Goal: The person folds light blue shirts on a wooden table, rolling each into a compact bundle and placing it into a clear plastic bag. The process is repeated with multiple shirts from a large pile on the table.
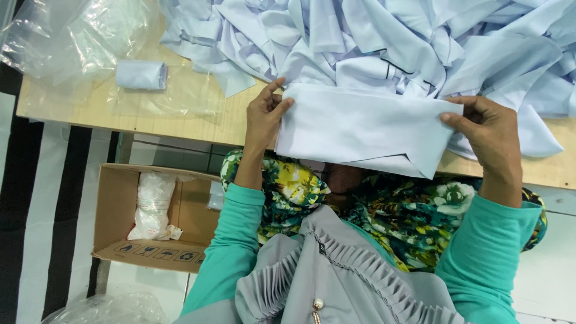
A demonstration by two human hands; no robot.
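1. the left hand (266, 117) pinches the left end of a folded pale blue garment (360, 129), thumb on top and fingers curled under the fold, so that end stays flat and squared.
2. the right hand (489, 135) grips the right end the same way, thumb over the top edge and fingers closed behind the cloth; held at both ends, the piece is stretched taut between the hands.
3. the folded garment sits at the near edge of the wooden table (120, 111), its lower flap hanging past the edge toward the person's floral-print lap (414, 219).
4. just behind it, touching its upper edge, lies a loose heap of pale blue garments (420, 42), filling the far and right side of the table.
5. open room is to the left: bare wood, with a small rolled pale bundle (141, 75) and clear plastic bags (78, 36) well apart from the hands.
6. below the table's left part, an open cardboard box (120, 210) on the floor holds a white plastic-wrapped packet (151, 204).
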